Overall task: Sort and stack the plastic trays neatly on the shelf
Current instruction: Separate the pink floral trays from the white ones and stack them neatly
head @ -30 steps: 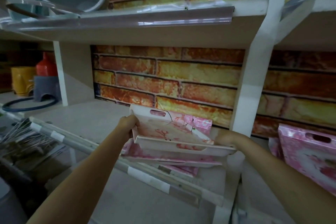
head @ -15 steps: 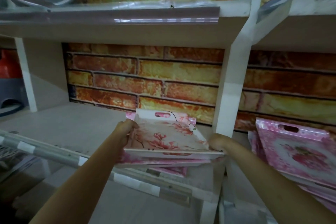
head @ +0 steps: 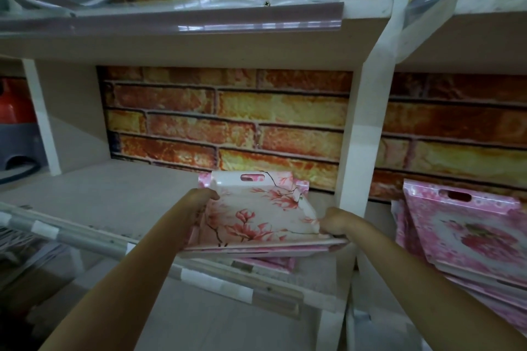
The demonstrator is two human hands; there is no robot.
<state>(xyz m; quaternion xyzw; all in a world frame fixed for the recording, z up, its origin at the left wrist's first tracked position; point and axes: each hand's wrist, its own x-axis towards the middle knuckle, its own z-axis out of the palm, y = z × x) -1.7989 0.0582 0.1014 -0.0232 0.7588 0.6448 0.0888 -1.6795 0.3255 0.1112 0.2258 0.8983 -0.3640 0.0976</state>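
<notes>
Head view: we hold a floral tray [head: 256,214] by both side edges, our left hand [head: 201,199] and right hand [head: 335,221] each clamped on it. It sits atop pink trays [head: 265,261], mostly hidden beneath, on the shelf [head: 114,196]. Right of our right hand, another pink stack [head: 462,225] runs out of frame.

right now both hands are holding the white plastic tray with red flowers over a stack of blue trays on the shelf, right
Not quite: the head view shows the stack of trays is pink, not blue. Both the left hand and right hand do hold the white plastic tray with red flowers over it on the shelf.
</notes>
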